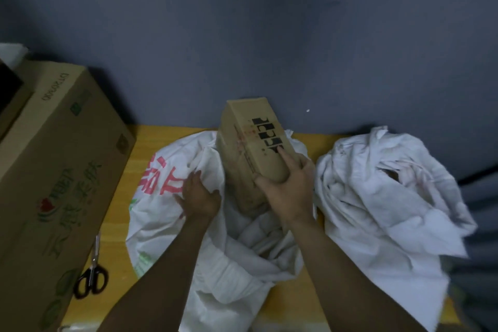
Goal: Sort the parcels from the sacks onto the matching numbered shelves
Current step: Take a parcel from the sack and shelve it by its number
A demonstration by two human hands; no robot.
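A brown cardboard parcel [250, 137] with black block printing on its top sticks up at a tilt out of the open white sack [172, 221] with red lettering. My right hand [288, 188] grips the parcel's near end, thumb on the left side and index finger along the top. My left hand [200, 194] holds the sack's rim fabric to the left of the parcel. A second white sack [382, 188] lies crumpled to the right on the yellow table [118, 240].
A large printed cardboard box [54, 175] fills the left side of the table. Black-handled scissors [91, 275] lie beside it at the near left. A dark grey wall stands directly behind the table. No shelves are in view.
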